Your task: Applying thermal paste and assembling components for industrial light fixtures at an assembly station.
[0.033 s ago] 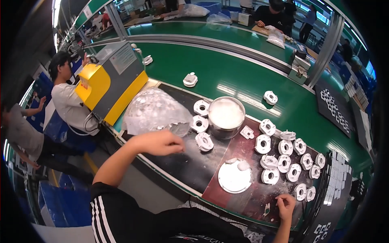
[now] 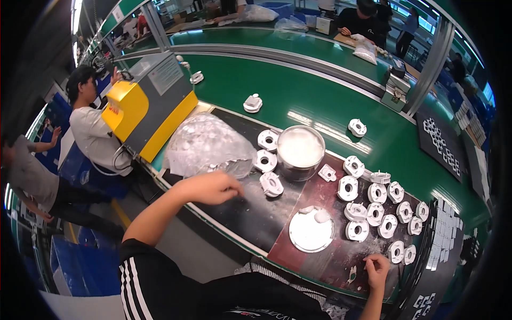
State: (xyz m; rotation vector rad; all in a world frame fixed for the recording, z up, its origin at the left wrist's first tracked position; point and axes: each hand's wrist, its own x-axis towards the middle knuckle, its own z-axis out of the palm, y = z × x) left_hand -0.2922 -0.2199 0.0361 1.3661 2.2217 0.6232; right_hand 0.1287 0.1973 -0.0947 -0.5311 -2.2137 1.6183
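Observation:
My left hand (image 2: 214,188) hovers over the dark mat, fingers curled together beside a clear plastic bag (image 2: 208,144) full of pale parts. Whatever those fingers may hold is hidden. Low on the right, my right hand (image 2: 377,268) has its fingers bent into a pinch, and I cannot make out anything in them. A small greenish piece (image 2: 352,274) lies just left of it. Between the hands a round white lid (image 2: 312,230) carries a few white lumps on its far edge. Behind it stands a round tub (image 2: 300,149) with white contents.
Several white ring-shaped housings (image 2: 375,214) cluster on the right; others (image 2: 271,184) stand left of the tub. A few more (image 2: 357,128) sit on the green belt. A yellow-grey machine (image 2: 149,106) stands at the left, with a co-worker (image 2: 93,128) beside it. Black trays (image 2: 440,240) lie far right.
The whole view has shifted very slightly, so the bench appears a little further right. Both hands keep their poses.

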